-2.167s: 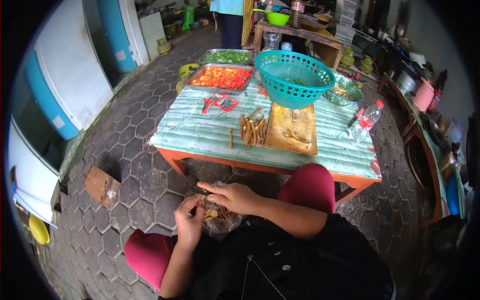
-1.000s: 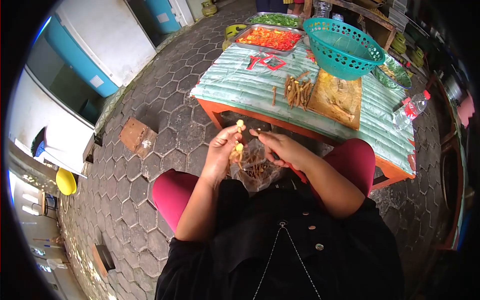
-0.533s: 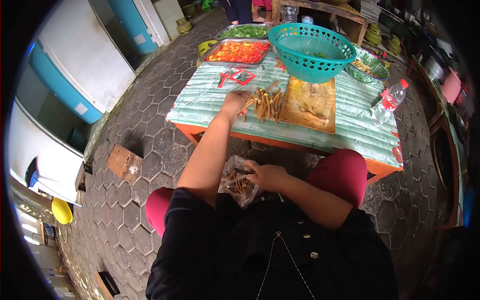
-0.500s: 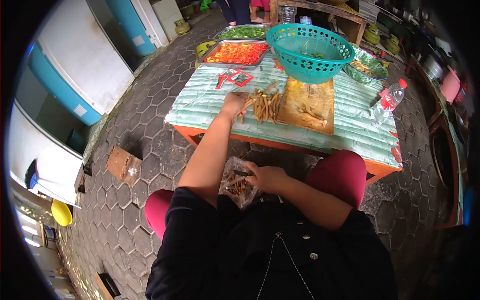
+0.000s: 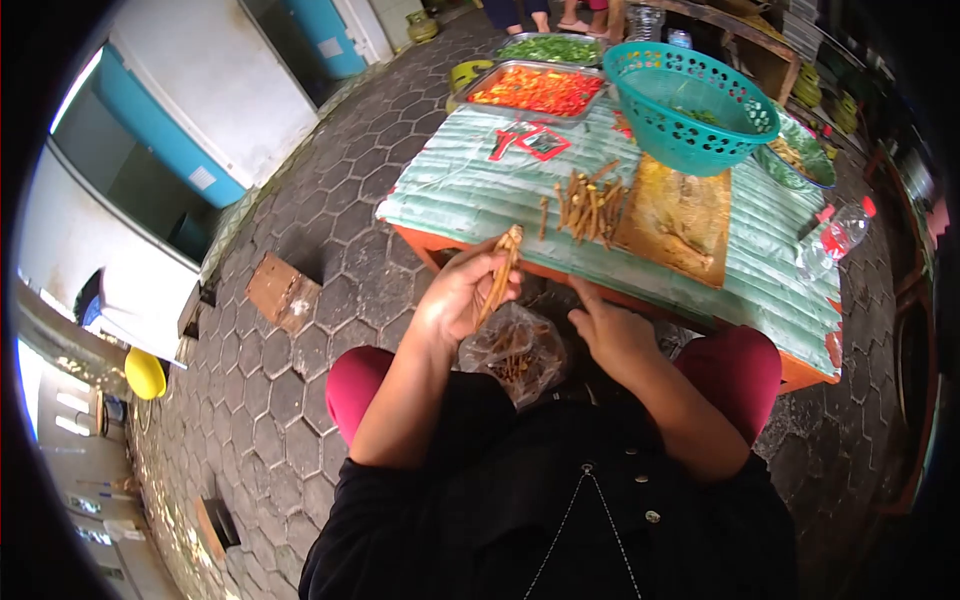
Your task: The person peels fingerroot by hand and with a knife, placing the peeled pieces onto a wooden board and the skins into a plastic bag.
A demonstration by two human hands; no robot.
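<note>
My left hand is closed around a slim brown root, held up above the near left edge of the table. My right hand is to its right with its index finger stretched forward. Its grip is largely hidden; the dark-handled knife seen in it earlier can hardly be made out now. Below and between the hands is a clear plastic bag with brown pieces inside. A pile of similar brown roots lies on the table beside a worn wooden cutting board, which has one pale root on it.
The table also bears a teal perforated basket, a tray of cut red peppers, a tray of green pieces, red-edged packets and a plastic bottle. A wooden block sits on the paved floor.
My left hand has drawn back from the root pile towards me, carrying a root. My right hand has moved forward and right, away from the bag. The view has shifted.
</note>
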